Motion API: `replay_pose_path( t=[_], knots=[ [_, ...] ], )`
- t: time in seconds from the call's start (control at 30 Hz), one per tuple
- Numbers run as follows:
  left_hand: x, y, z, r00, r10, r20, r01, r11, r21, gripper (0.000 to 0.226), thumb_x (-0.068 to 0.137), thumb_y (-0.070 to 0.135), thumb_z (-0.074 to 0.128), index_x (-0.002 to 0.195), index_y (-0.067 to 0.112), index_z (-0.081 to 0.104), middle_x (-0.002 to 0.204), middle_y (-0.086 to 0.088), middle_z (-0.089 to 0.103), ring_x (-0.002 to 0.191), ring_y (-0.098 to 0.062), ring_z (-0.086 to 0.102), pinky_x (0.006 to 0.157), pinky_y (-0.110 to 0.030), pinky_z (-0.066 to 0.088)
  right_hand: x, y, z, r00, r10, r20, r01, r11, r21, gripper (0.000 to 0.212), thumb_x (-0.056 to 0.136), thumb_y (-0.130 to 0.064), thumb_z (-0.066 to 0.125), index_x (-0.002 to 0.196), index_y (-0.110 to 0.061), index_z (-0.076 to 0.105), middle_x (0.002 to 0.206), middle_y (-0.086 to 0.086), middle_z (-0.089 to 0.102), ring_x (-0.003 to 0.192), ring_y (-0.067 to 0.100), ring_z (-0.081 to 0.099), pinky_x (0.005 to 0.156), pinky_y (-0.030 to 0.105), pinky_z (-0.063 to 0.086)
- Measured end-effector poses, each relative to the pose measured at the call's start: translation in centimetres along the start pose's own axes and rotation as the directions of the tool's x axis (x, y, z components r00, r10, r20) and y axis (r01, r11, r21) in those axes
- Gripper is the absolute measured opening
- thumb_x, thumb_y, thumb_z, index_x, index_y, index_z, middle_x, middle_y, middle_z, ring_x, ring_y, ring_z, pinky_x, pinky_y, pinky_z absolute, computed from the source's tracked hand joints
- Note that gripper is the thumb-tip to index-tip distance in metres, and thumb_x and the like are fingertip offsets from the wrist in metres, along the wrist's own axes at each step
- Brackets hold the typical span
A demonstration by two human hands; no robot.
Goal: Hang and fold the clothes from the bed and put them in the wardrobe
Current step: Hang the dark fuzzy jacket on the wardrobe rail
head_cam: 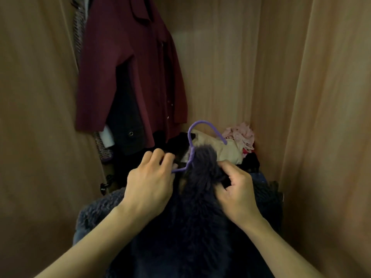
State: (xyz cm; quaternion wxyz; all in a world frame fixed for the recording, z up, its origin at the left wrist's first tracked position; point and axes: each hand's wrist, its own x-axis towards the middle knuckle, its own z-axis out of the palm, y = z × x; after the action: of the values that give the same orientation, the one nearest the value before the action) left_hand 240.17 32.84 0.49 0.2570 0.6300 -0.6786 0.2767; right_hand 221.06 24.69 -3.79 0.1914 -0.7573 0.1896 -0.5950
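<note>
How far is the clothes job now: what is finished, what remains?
Done: a maroon coat hangs in the wardrobe. In hand: the left hand grips a purple hanger, and the right hand pinches the dark fluffy garment on it. Left: hanging this garment up; the bed is out of view.

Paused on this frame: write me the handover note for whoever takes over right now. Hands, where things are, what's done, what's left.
Left hand: grips the left arm of the purple hanger.
Right hand: pinches the collar of the fluffy coat.
Things: the fluffy coat is held in front of the open wardrobe, with the hanger's hook sticking out above its collar. A maroon coat already hangs inside, and a loose pile lies at the bottom.
Done: the hanger is partly in the coat.
Left: probably seat the collar and hang the coat up. The rail and the bed are out of view.
</note>
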Motion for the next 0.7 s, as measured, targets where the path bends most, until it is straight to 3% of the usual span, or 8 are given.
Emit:
replay_pose_path(
  t=[0.07, 0.13, 0.2, 0.3, 0.4, 0.5, 0.6, 0.7],
  knots=[
    [0.3, 0.3, 0.8, 0.998, -0.06, -0.017, 0.061, 0.998, 0.029, 0.028, 0.099, 0.035, 0.034, 0.097, 0.015, 0.053, 0.085, 0.001, 0.052, 0.063, -0.021, 0.051, 0.038, -0.032, 0.036, 0.0, 0.7, 0.0, 1.0, 0.021, -0.017, -0.02, 1.0, 0.01, 0.02, 0.086, 0.006, 0.069, 0.099, -0.01, 0.07, 0.091, -0.005, 0.069, 0.086, 0.009, 0.066, 0.071, 0.025, 0.052],
    [1.0, 0.3, 1.3, 0.997, -0.076, -0.031, 0.076, 0.997, -0.002, 0.025, 0.096, 0.038, 0.035, 0.093, 0.017, 0.048, 0.077, 0.002, 0.053, 0.05, -0.025, 0.05, 0.04, -0.03, 0.033, 0.0, 1.3, 0.1, 0.999, 0.035, -0.028, -0.034, 0.999, 0.007, 0.02, 0.086, 0.005, 0.069, 0.099, -0.011, 0.07, 0.091, -0.007, 0.069, 0.086, 0.008, 0.066, 0.071, 0.026, 0.053],
    [1.5, 0.3, 1.7, 0.996, -0.091, -0.013, 0.09, 0.994, -0.061, 0.018, 0.091, 0.039, 0.04, 0.092, 0.021, 0.042, 0.073, 0.005, 0.054, 0.05, -0.028, 0.052, 0.044, -0.033, 0.036, 0.0, 1.8, 0.4, 0.996, 0.066, -0.054, -0.066, 0.998, 0.007, 0.02, 0.086, 0.003, 0.07, 0.1, -0.012, 0.071, 0.092, -0.009, 0.07, 0.087, 0.007, 0.067, 0.072, 0.027, 0.054],
    [1.4, 0.6, 1.2, 0.999, -0.023, 0.037, 0.032, 0.967, -0.252, 0.017, 0.089, 0.04, 0.047, 0.094, 0.026, 0.041, 0.072, 0.01, 0.05, 0.057, -0.018, 0.051, 0.051, -0.037, 0.041, 0.4, 2.7, 0.7, 0.987, 0.104, -0.124, -0.11, 0.993, -0.038, 0.019, 0.085, 0.0, 0.072, 0.098, -0.014, 0.071, 0.09, -0.011, 0.071, 0.084, 0.005, 0.067, 0.069, 0.025, 0.053],
    [0.9, 0.1, 0.1, 0.993, 0.065, 0.097, -0.013, 0.886, -0.464, 0.019, 0.089, 0.029, 0.046, 0.108, 0.029, 0.044, 0.089, 0.014, 0.054, 0.074, -0.011, 0.055, 0.065, -0.033, 0.045, 0.8, 3.3, 1.1, 0.98, 0.134, -0.148, -0.141, 0.989, -0.039, 0.015, 0.086, -0.004, 0.073, 0.095, -0.015, 0.071, 0.088, -0.01, 0.071, 0.079, 0.006, 0.067, 0.063, 0.025, 0.051],
    [0.7, -1.8, -1.5, 0.957, 0.14, 0.255, 0.063, 0.755, -0.653, 0.053, 0.08, 0.001, 0.042, 0.123, 0.033, 0.045, 0.112, 0.016, 0.057, 0.101, -0.007, 0.057, 0.082, -0.02, 0.045, 1.4, 3.4, 1.5, 0.973, 0.172, -0.151, -0.179, 0.983, -0.037, 0.013, 0.087, -0.006, 0.072, 0.091, -0.019, 0.071, 0.082, -0.01, 0.071, 0.072, 0.009, 0.066, 0.057, 0.028, 0.05],
    [0.2, -4.2, -1.7, 0.927, 0.217, 0.306, 0.021, 0.784, -0.62, 0.077, 0.072, -0.012, 0.041, 0.131, 0.037, 0.043, 0.131, 0.022, 0.047, 0.124, -0.001, 0.047, 0.1, -0.017, 0.04, 1.8, 3.3, 1.6, 0.975, 0.177, -0.136, -0.183, 0.983, -0.034, 0.011, 0.089, -0.009, 0.072, 0.093, -0.019, 0.071, 0.085, -0.011, 0.071, 0.078, 0.011, 0.069, 0.063, 0.039, 0.056],
    [-0.3, -7.0, -0.8, 0.967, 0.187, 0.174, -0.07, 0.849, -0.525, 0.07, 0.075, -0.003, 0.063, 0.133, 0.032, 0.046, 0.137, 0.021, 0.041, 0.128, 0.003, 0.042, 0.104, -0.018, 0.038, 1.9, 2.9, 2.4, 0.981, 0.147, -0.125, -0.155, 0.986, -0.058, 0.013, 0.088, -0.008, 0.072, 0.097, -0.017, 0.071, 0.091, -0.009, 0.071, 0.084, 0.012, 0.069, 0.069, 0.046, 0.056]
  ],
)
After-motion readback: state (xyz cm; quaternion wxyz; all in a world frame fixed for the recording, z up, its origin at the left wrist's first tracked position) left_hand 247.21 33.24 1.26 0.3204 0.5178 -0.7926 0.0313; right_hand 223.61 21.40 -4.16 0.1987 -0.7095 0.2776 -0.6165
